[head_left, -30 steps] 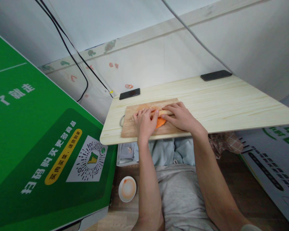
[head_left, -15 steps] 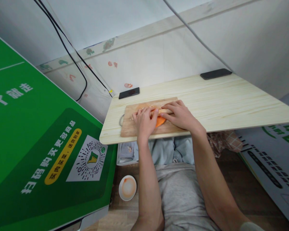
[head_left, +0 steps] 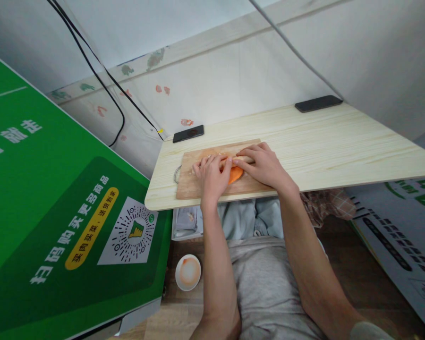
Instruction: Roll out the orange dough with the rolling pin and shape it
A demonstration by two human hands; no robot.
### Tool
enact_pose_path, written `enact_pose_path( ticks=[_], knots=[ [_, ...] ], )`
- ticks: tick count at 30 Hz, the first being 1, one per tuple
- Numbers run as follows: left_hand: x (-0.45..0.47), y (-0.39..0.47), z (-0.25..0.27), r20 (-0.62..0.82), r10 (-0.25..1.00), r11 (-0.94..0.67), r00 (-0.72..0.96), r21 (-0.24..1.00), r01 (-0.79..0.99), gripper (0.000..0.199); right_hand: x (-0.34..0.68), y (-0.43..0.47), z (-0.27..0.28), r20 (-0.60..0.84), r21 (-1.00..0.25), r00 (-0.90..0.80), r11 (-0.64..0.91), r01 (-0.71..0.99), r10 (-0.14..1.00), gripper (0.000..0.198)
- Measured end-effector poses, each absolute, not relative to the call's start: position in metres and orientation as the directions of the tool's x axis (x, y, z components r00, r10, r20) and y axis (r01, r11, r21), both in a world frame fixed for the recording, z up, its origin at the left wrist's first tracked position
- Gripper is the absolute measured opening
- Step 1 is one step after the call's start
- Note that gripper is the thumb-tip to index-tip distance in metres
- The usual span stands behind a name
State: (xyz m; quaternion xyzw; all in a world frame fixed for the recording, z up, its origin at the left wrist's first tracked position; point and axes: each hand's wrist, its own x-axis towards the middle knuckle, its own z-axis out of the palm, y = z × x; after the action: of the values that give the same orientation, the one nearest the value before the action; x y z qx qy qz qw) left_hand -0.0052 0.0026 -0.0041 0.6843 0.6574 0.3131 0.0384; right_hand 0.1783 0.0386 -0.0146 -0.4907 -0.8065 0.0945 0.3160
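Holding pale rod (head_left: pixel 244 159) with both hands, over cutting board (head_left: pixel 189 190) near left end of wood-grain table (head_left: pixel 340 141). Curving left hand (head_left: pixel 213 177) over rod's left part, setting fingers on far side and thumb on near side, in a narrow grasp. Pinching rod's right part between thumb and fingers of right hand (head_left: pixel 265 166), also narrow. Hiding rod ends under hands, so not making those out. Showing flat orange piece (head_left: pixel 236 175) on board just on near side of rod, between hands. Also showing pale bits and orange smears on board's far part, wire handle (head_left: pixel 177 174) at board's left end. Noting dark phone (head_left: pixel 188 133) lying at table's back left corner, second dark phone (head_left: pixel 318 103) farther right along back edge, both near wall (head_left: pixel 233 94). Seeing green panel (head_left: pixel 7 156) with printed code at left, white bowl (head_left: pixel 188 272) with orange residue down below table, box (head_left: pixel 187 222) with contents under table's near edge. Wearing grey shirt (head_left: pixel 269 283).
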Motion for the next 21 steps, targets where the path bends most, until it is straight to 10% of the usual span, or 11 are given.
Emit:
enact_pose_path(
  ticks=[21],
  knots=[
    [-0.0059, 0.0036, -0.0052, 0.369, 0.927, -0.128, -0.058, 0.460, 0.879, 0.025, 0.1834, 0.0368, -0.0169, 0.396, -0.447, -0.359, 0.519, 0.729, 0.845, 0.048]
  ],
)
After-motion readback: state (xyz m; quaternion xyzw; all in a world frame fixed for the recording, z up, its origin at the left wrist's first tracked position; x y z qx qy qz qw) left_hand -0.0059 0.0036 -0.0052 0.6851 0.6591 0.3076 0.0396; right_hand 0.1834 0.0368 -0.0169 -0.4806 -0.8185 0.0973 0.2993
